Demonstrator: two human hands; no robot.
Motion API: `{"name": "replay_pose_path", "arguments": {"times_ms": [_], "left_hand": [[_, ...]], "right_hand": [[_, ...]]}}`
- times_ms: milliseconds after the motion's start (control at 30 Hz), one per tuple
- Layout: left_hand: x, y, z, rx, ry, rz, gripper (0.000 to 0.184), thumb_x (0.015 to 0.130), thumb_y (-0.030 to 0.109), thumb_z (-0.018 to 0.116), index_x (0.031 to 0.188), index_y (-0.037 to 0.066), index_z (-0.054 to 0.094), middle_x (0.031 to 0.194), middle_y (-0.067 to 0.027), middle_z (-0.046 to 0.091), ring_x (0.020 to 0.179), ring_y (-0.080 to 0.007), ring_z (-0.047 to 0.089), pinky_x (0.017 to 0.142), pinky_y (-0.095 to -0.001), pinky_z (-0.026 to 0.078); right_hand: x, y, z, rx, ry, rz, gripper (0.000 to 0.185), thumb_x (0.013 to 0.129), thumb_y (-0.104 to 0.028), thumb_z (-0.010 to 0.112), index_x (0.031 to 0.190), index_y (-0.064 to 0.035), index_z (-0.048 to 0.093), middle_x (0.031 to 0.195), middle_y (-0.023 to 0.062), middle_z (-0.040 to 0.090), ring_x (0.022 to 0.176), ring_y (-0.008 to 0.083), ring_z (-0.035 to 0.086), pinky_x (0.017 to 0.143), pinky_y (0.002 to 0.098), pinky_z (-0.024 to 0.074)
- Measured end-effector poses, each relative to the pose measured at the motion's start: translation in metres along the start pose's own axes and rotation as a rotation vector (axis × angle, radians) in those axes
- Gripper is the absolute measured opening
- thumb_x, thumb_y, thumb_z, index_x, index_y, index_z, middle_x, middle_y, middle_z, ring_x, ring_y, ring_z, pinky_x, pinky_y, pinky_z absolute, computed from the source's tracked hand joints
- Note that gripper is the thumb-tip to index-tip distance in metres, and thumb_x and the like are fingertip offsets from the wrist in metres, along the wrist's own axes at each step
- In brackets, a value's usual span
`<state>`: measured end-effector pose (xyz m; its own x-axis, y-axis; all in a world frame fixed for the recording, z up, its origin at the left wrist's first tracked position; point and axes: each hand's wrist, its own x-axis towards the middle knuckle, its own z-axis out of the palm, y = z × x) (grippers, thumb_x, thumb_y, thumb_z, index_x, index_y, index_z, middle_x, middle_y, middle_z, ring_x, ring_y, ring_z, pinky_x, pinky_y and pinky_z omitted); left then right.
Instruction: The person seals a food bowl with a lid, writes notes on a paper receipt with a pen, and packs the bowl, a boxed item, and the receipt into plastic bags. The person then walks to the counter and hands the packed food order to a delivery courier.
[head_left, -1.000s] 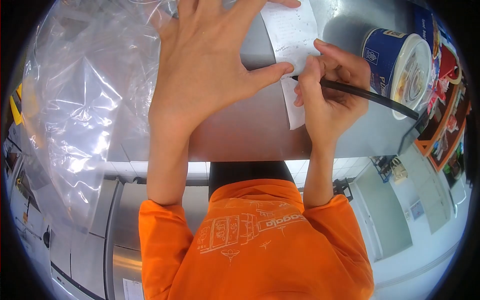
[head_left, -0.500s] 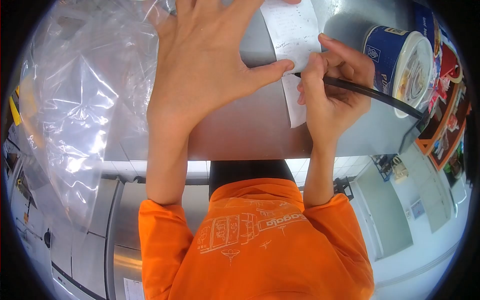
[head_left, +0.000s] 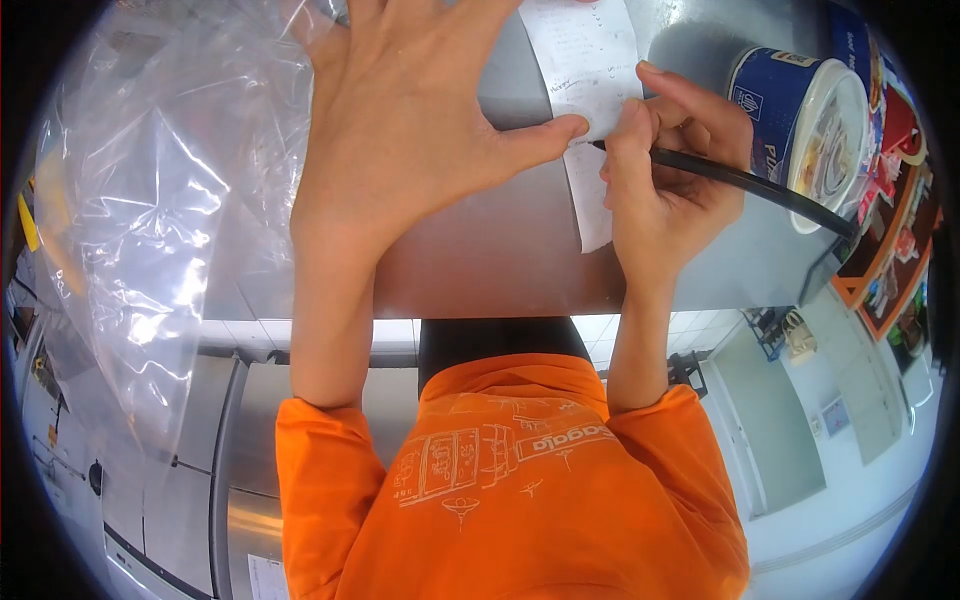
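A long strip of white paper point(head_left: 583, 60) with small writing lies on the metal table point(head_left: 480, 260). My left hand point(head_left: 410, 130) is spread open, its thumb pressing the strip's left edge; its other fingertips run out of the top of the view. In my right hand point(head_left: 680, 160) is a black pen point(head_left: 745, 180), pinched between thumb and fingers. The pen's tip touches or hovers just over the paper, close beside my left thumb; I cannot tell which. A crumpled clear plastic bag point(head_left: 150, 220) lies to the left of my left hand.
A blue and white tub point(head_left: 790, 130) lies on the right, close past my right hand. Further right is an orange-edged shelf point(head_left: 885, 290) with assorted items. The table's front edge runs just before my body in an orange shirt point(head_left: 500, 480).
My right hand and the pen have shifted very slightly to the right. My left hand stays on the paper almost unmoved.
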<state>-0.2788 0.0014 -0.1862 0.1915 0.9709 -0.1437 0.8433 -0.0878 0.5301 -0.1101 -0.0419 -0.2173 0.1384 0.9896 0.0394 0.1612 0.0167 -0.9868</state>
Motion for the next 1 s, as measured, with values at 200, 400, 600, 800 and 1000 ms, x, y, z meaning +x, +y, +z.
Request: {"name": "replay_pose_path", "arguments": {"times_ms": [200,400,600,800,1000], "left_hand": [[0.001,-0.012,0.012,-0.045,0.105,0.074,0.065,0.056,0.030,0.087,0.117,0.026,0.064,0.158,-0.0195,0.025,0.145,-0.0466,0.019,0.099,-0.0656,0.035],[0.001,0.002,0.001,0.022,0.008,-0.025,0.066,0.055,0.030,0.086,0.117,0.026,0.063,0.158,-0.0213,0.025,0.144,-0.0497,0.019,0.097,-0.0658,0.036],[0.000,-0.005,0.008,0.035,0.054,0.006,0.062,0.057,0.031,0.085,0.115,0.025,0.064,0.158,-0.0223,0.025,0.143,-0.0509,0.021,0.096,-0.0660,0.037],[0.000,0.005,0.003,0.030,0.042,-0.013,0.059,0.059,0.032,0.085,0.113,0.024,0.065,0.157,-0.0257,0.023,0.142,-0.0532,0.020,0.097,-0.0667,0.035],[0.000,-0.005,0.015,0.121,0.123,0.034,0.058,0.059,0.033,0.085,0.113,0.025,0.066,0.159,-0.0306,0.016,0.143,-0.0571,0.017,0.100,-0.0722,0.027]], "right_hand": [[0.001,-0.001,-0.006,-0.142,-0.089,-0.069,0.032,0.085,0.011,0.062,0.115,0.0006,0.058,0.079,0.0004,0.061,0.063,0.0027,0.053,0.057,0.0153,0.0398],[0.007,-0.009,-0.011,-0.033,0.058,-0.046,0.035,0.089,0.007,0.063,0.121,-0.0001,0.052,0.070,0.0059,0.058,0.046,0.0059,0.046,0.038,0.0191,0.0336],[0.010,-0.001,-0.011,-0.015,-0.066,-0.093,0.036,0.087,0.007,0.065,0.121,0.0005,0.054,0.070,0.0033,0.062,0.054,0.0054,0.057,0.049,0.0147,0.0387],[0.007,0.000,-0.010,0.027,-0.080,-0.073,0.036,0.086,0.007,0.066,0.120,0.0006,0.054,0.069,0.0028,0.062,0.053,0.0038,0.056,0.048,0.0138,0.0360],[0.007,0.001,-0.008,0.019,-0.073,-0.071,0.036,0.085,0.009,0.066,0.119,0.0000,0.056,0.069,0.0017,0.062,0.052,0.0029,0.055,0.048,0.0136,0.0350]]}}
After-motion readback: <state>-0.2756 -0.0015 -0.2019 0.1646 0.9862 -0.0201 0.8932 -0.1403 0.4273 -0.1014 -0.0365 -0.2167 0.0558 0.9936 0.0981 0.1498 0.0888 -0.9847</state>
